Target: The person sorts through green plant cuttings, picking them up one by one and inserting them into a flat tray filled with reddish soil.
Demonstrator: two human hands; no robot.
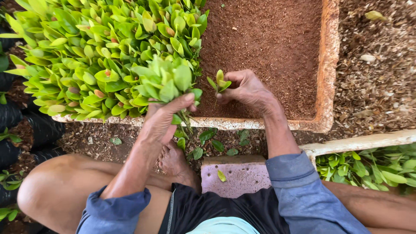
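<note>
A single seedling is pinched between the thumb and fingertips of the right hand; its small green leaves stand above the fingertips, and its thin stem is seen running down from the pinch toward the brown soil near the tray's front edge; whether the stem end touches the soil cannot be told. The right fingers are closed together on the stem; the hand is held palm down, knuckles upward, with the wrist bent and the forearm reaching forward over the rim of the tray; the blue sleeve is rolled back to the elbow.

A bunch of seedlings is held in the left hand; the fingers are wrapped round the gathered stems, the thumb is laid across the front, and the leaves are fanned out above the fist; a few stems are seen hanging below the grip. The left hand is held just at the front rim of the tray, near the right hand but apart from it.

The left part of the tray is filled with planted seedlings; the right part is bare soil. A bare foot is rested on the ground below the left hand; loose leaves are scattered beside it; a pale purple block is placed between the knees.
</note>
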